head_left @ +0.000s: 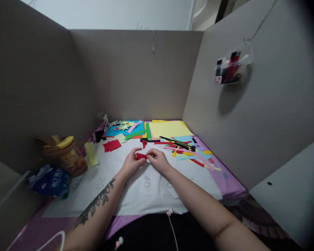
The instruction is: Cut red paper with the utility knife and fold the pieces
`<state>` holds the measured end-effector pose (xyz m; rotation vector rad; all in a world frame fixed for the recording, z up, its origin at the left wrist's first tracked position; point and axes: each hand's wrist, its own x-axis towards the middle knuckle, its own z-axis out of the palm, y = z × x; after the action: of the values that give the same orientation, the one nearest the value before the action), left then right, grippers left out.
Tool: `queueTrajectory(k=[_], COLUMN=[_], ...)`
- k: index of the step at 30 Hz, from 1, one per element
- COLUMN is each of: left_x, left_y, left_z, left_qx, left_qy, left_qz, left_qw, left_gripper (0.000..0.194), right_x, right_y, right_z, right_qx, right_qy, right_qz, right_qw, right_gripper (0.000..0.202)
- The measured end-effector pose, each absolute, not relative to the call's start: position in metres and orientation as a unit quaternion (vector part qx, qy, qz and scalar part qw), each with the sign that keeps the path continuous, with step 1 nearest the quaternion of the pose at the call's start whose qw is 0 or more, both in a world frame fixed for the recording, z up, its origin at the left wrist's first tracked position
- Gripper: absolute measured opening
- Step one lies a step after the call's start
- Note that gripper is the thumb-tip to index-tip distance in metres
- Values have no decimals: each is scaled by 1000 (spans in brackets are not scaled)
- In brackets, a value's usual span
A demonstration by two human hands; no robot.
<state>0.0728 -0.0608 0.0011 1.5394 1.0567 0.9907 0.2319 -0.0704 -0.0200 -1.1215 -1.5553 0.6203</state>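
A small piece of red paper (141, 156) is held between both hands over the white sheet (136, 181). My left hand (132, 162) grips its left part between thumb and fingers. The fingertips of my right hand (157, 159) pinch its right end. Just beyond the hands lies a small red scrap (144, 143). Stacked red paper (112, 145) rests to the left, near a pale yellow strip (91, 154). Scissors with black and yellow parts (181, 143) lie on the right, among many coloured paper strips (199, 158).
Yellow sheets (171, 129) and blue paper (111, 131) with pale star cutouts (124, 126) lie at the back. A brown cup-shaped container (70, 157) and a blue packet (51, 183) stand at left. Grey partitions (138, 76) enclose the table.
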Motion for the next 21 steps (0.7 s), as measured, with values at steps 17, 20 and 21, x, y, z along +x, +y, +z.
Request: queueTrajectory(k=[17, 20, 21], left_x=[70, 69, 70], left_y=[-56, -57, -57], left_z=[2, 4, 4], left_qx=[643, 656, 665], left_qy=[448, 448, 442], left_qz=[456, 444, 438], left_qw=[422, 414, 413], left_gripper=[43, 42, 41], right_x=[234, 234, 232], right_y=[-64, -64, -65], right_z=[-24, -23, -23], right_qx=[-431, -438, -435], right_qy=[-544, -559, -571], right_qz=[407, 382, 378], right_qw=[594, 591, 585], right_gripper=[19, 16, 17])
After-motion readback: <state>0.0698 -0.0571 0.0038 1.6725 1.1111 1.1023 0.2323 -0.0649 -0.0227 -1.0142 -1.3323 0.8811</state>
